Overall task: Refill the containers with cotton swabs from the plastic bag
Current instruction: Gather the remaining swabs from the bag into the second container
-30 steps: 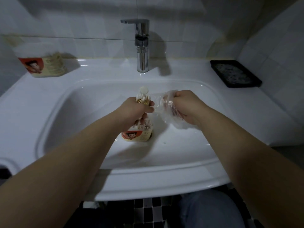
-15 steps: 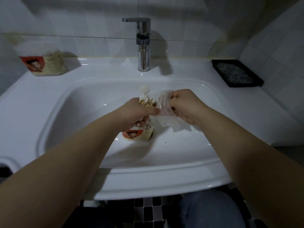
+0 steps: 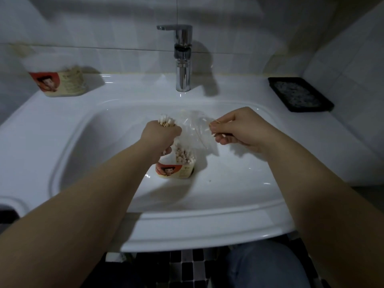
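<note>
My left hand (image 3: 161, 134) grips a bundle of cotton swabs (image 3: 166, 122), their white tips sticking up above my fist. Right below it, a clear round container (image 3: 176, 165) with a red label stands in the sink basin, partly filled with swabs. My right hand (image 3: 239, 127) pinches a few loose swabs (image 3: 216, 123) and the edge of the clear plastic bag (image 3: 194, 126), which hangs between my two hands. A second labelled container (image 3: 60, 80) stands on the sink's back left corner.
The white sink (image 3: 87, 113) fills the view, with a chrome faucet (image 3: 182, 57) at the back centre. A black tray (image 3: 299, 94) lies on the back right ledge. Tiled walls rise behind and to the right.
My hands have drawn apart: the right hand moved right, pulling the bag off the swab bundle, which stays in my left fist over the container.
</note>
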A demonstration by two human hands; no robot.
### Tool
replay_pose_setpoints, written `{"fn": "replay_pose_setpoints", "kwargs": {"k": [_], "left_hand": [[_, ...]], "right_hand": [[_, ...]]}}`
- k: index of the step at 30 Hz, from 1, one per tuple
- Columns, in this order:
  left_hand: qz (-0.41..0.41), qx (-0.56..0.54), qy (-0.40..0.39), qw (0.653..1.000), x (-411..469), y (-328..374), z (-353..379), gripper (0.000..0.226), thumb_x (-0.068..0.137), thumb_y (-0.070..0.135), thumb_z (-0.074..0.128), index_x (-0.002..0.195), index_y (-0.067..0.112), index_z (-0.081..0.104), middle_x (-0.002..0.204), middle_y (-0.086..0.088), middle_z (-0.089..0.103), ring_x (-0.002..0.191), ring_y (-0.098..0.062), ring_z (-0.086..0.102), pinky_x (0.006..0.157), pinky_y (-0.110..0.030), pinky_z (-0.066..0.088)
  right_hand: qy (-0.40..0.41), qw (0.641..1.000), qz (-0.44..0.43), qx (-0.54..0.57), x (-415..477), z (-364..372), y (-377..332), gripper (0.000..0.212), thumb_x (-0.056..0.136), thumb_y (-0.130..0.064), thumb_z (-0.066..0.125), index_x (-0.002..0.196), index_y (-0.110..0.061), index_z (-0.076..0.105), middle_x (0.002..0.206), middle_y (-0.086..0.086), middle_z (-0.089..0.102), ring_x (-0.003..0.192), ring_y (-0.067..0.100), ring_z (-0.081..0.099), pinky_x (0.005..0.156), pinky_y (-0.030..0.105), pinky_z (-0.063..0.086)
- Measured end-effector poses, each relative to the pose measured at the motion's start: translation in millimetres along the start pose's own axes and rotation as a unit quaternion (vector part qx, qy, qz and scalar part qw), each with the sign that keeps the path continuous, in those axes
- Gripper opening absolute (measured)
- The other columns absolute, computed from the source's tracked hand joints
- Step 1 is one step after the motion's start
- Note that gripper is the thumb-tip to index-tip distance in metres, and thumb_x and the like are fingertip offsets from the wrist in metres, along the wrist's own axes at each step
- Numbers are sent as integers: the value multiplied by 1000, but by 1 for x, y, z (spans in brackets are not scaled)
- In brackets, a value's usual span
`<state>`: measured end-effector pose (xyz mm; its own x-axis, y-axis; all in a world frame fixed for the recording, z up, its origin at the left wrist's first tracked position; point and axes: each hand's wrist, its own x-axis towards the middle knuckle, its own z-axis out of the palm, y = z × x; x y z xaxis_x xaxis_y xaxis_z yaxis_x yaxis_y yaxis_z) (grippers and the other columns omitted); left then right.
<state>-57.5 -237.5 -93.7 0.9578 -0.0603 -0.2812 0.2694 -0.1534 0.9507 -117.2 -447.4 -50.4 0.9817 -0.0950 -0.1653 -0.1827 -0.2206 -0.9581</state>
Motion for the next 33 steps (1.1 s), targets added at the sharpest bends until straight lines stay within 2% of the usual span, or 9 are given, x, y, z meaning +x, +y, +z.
{"fn": "replay_pose_setpoints", "kwargs": {"k": [4, 7, 10, 12, 15, 19, 24, 28, 33], "left_hand": [[35, 27, -10, 999, -6, 2, 5, 18, 84, 14, 78, 85, 10, 60, 65, -5, 49, 51, -17, 43, 43, -24, 38], [102, 3, 16, 995, -10, 7, 10, 25, 83, 27, 80, 77, 18, 58, 61, 3, 51, 52, -16, 46, 51, -27, 42], [138, -15, -46, 989, -18, 12, 12, 18, 87, 25, 79, 78, 16, 66, 61, 3, 59, 52, -15, 47, 49, -27, 42], [130, -14, -115, 985, -24, 11, 16, 13, 89, 22, 78, 88, 10, 71, 71, -1, 68, 53, -14, 48, 48, -27, 42], [123, -16, -151, 981, -27, 6, 20, 12, 87, 16, 80, 91, 8, 72, 70, -5, 65, 55, -13, 50, 47, -26, 42], [127, 19, -153, 980, -26, 9, 18, 10, 86, 9, 78, 94, 8, 71, 60, 4, 59, 53, -8, 51, 47, -22, 43], [88, 49, -137, 985, -28, 14, 16, 7, 93, 13, 67, 94, 6, 68, 62, -4, 55, 46, -12, 49, 42, -19, 40], [73, 61, -134, 986, -28, 13, 17, 16, 98, 17, 63, 100, 4, 70, 54, 8, 63, 41, -4, 53, 40, -15, 39], [28, -33, -114, 993, -22, 12, 20, 15, 98, 17, 63, 86, 9, 62, 67, -3, 57, 51, -14, 49, 45, -23, 41]], "right_hand": [[27, 996, -56, 66, -5, 5, -6, 4, 89, 1, 74, 92, 2, 75, 79, 17, 71, 61, 16, 67, 56, 20, 55], [32, 993, -70, 86, -6, 10, -7, 3, 91, 0, 72, 92, 1, 75, 76, 13, 71, 60, 15, 65, 56, 20, 54], [32, 995, -61, 76, -6, 15, -3, 11, 91, 0, 72, 101, 5, 74, 81, 17, 71, 61, 16, 65, 57, 20, 55], [25, 996, -63, 63, -5, 19, 2, 14, 91, 0, 72, 104, 7, 75, 80, 18, 72, 61, 15, 64, 58, 21, 56], [20, 996, -72, 50, -3, 24, 5, 6, 91, 3, 71, 93, 3, 77, 68, 10, 72, 58, 14, 63, 58, 22, 56], [12, 996, -68, 51, -2, 28, 6, 10, 92, 2, 71, 85, -2, 78, 65, 10, 70, 58, 16, 61, 59, 24, 56], [30, 993, -56, 102, 3, 25, 6, 5, 92, 3, 71, 90, 1, 75, 75, 13, 70, 61, 18, 63, 62, 24, 58], [31, 994, -58, 82, 2, 22, 7, 4, 91, 2, 72, 92, 2, 75, 76, 13, 70, 63, 17, 65, 63, 25, 59], [26, 995, -61, 73, 3, 23, 7, 9, 93, -2, 71, 100, 1, 76, 80, 12, 70, 64, 13, 66, 63, 25, 59]]}}
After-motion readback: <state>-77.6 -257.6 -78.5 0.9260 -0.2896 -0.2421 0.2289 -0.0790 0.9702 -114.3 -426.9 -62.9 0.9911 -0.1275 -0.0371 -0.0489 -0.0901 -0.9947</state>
